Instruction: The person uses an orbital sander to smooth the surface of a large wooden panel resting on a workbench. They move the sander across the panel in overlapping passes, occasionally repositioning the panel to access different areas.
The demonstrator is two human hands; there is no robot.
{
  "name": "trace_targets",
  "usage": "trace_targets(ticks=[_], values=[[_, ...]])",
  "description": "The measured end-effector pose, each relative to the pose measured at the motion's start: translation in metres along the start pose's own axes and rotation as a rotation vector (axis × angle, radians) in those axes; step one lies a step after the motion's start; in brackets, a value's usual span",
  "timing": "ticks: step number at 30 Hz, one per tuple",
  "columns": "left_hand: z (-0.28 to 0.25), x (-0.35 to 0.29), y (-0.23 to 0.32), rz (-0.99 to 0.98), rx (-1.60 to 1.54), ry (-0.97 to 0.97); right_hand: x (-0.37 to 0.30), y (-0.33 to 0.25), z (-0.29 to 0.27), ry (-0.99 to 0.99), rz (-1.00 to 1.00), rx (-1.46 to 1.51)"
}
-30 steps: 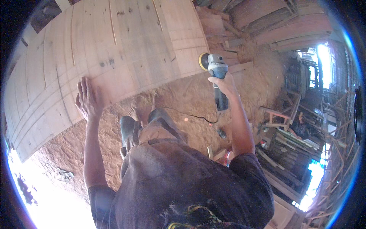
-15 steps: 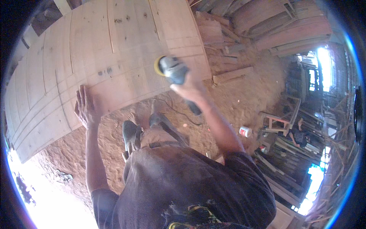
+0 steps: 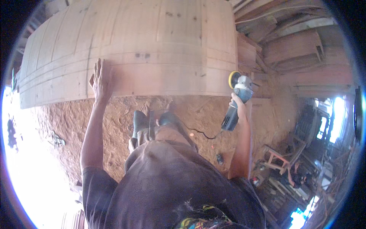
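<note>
A wide wooden panel [image 3: 152, 76] of joined planks stretches across the upper part of the head view. My left hand [image 3: 101, 84] lies on it near its front edge, fingers stretched out and holding nothing. At the panel's right end, my right hand [image 3: 239, 104] is wrapped round the body of an angle grinder [image 3: 243, 87] with a grey head and a dark blue-grey body. Its yellow-rimmed disc [image 3: 233, 79] is at the panel's right edge; whether it touches the wood I cannot tell. A dark cord [image 3: 204, 134] trails from the tool's rear end.
Brown, dusty ground [image 3: 114, 129] lies between me and the panel. Stacked timber [image 3: 293, 49] fills the upper right. A small wooden frame [image 3: 276, 160] and more wood lie at the lower right, near another person [image 3: 295, 177]. Bright light pours in at the left.
The angle grinder in my right hand has moved right, from over the panel to its right edge. My left hand stays on the wood. The view has turned, so the panel now lies more level.
</note>
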State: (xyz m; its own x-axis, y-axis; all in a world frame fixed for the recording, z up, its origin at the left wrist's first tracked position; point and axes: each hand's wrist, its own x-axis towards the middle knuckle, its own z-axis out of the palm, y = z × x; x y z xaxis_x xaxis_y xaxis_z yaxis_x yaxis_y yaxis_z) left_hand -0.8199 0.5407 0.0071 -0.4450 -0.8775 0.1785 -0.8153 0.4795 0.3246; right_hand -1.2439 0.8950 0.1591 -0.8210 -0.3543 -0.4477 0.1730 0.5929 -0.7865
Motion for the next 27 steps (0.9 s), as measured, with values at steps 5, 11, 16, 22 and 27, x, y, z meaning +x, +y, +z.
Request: trace_targets(ticks=[5, 11, 16, 22, 27], values=[[0.004, 0.007, -0.010, -0.171, 0.200, 0.029, -0.020, -0.037, 0.127, -0.348, -0.244, -0.286], [-0.001, 0.003, -0.006, -0.124, 0.179, 0.054, -0.038, -0.087, 0.253, -0.461, -0.472, -0.809], [-0.002, 0.003, -0.008, -0.118, 0.192, 0.054, -0.023, -0.091, 0.213, -0.384, -0.432, -0.612], [-0.001, 0.002, -0.007, -0.082, 0.221, 0.091, 0.006, -0.075, 0.122, -0.251, -0.254, -0.612], [-0.002, 0.003, -0.006, -0.093, 0.201, 0.073, 0.023, -0.054, 0.072, -0.065, -0.276, -0.688]])
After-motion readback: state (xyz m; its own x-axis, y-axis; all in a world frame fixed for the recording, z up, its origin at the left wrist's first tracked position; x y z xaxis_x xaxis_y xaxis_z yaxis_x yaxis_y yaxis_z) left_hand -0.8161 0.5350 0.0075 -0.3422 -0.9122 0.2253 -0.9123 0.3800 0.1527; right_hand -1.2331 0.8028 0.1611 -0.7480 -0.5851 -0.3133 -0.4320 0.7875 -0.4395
